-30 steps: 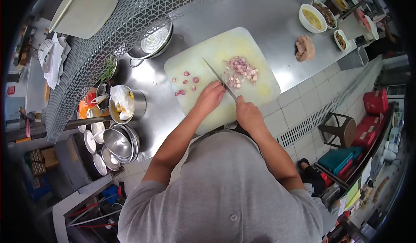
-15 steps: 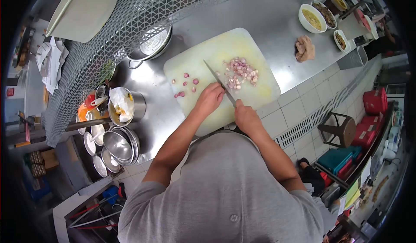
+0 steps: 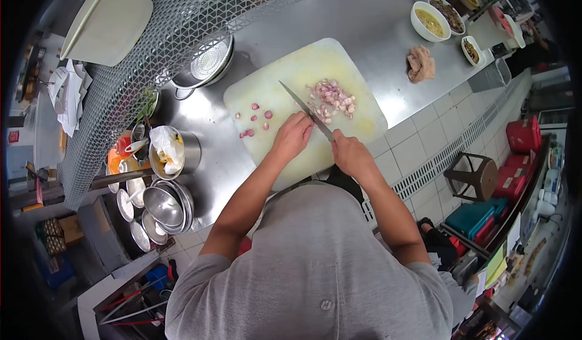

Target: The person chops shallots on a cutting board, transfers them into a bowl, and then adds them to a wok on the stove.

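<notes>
A white cutting board lies on the steel counter. My right hand is closed around the handle of a kitchen knife, whose blade points away to the upper left, low over the board. Beside the blade, my left hand has its fingers bunched together; whatever they hold is hidden under them. Right of the knife is a pile of cut shallots, pink and white. Several small whole-looking shallots lie scattered on the board's left part.
A metal mesh shelf hangs over the counter's far side. Pots and steel bowls stack at the left. A crumpled brown cloth and bowls of food sit at the right. A stool stands on the tiled floor.
My right hand and the knife handle have shifted slightly forward and right across the board. My left hand stays beside the blade. The whole view has slid a little.
</notes>
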A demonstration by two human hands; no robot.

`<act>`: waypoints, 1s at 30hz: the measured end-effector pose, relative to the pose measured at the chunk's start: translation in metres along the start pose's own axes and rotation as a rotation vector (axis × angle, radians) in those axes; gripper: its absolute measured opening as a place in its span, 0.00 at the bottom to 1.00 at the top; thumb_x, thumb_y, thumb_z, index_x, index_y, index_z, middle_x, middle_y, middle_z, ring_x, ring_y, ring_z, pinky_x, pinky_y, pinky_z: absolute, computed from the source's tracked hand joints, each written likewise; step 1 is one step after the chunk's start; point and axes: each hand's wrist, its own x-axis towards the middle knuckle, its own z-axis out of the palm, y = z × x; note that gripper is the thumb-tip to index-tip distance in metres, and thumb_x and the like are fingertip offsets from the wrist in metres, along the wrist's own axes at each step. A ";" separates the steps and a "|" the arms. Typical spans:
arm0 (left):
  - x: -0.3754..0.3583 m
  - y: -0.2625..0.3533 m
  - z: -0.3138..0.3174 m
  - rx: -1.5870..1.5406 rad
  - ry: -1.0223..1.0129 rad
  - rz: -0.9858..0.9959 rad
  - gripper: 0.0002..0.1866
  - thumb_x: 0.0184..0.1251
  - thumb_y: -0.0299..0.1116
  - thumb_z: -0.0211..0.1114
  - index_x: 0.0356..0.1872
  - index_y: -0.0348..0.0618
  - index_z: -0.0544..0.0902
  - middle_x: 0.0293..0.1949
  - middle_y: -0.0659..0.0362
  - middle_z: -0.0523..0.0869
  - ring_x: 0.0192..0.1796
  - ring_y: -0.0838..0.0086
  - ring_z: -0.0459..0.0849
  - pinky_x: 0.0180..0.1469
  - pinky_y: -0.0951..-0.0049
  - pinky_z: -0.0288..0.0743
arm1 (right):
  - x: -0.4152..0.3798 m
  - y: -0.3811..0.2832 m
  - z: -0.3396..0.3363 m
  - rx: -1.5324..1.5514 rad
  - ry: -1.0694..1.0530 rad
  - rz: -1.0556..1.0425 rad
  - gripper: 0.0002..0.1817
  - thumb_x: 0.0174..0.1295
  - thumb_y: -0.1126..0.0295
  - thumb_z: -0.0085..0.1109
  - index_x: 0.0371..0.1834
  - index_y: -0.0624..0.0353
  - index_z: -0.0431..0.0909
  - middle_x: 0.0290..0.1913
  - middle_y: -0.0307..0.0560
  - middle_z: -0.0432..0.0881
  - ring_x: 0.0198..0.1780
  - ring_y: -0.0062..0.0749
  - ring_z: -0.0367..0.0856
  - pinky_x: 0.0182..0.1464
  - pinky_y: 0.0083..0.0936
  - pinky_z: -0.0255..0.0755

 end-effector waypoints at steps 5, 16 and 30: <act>0.002 -0.001 -0.002 -0.014 -0.015 0.004 0.04 0.59 0.19 0.65 0.35 0.35 0.81 0.36 0.51 0.79 0.42 0.54 0.80 0.45 0.60 0.75 | 0.007 0.005 0.024 0.005 -0.042 0.054 0.09 0.70 0.70 0.44 0.44 0.66 0.68 0.35 0.73 0.83 0.41 0.69 0.83 0.47 0.57 0.76; 0.000 0.000 -0.003 -0.043 -0.016 -0.022 0.03 0.59 0.18 0.64 0.34 0.33 0.80 0.37 0.49 0.80 0.42 0.53 0.80 0.45 0.60 0.75 | 0.004 0.005 0.024 0.092 -0.029 0.058 0.09 0.71 0.69 0.46 0.45 0.64 0.67 0.35 0.74 0.82 0.41 0.73 0.81 0.46 0.60 0.74; -0.001 -0.032 -0.069 0.328 -0.020 -0.277 0.06 0.60 0.19 0.62 0.37 0.36 0.84 0.42 0.52 0.82 0.48 0.54 0.81 0.53 0.59 0.76 | -0.014 0.021 0.023 0.156 -0.037 -0.076 0.11 0.71 0.67 0.48 0.48 0.64 0.69 0.34 0.74 0.82 0.40 0.72 0.81 0.47 0.59 0.73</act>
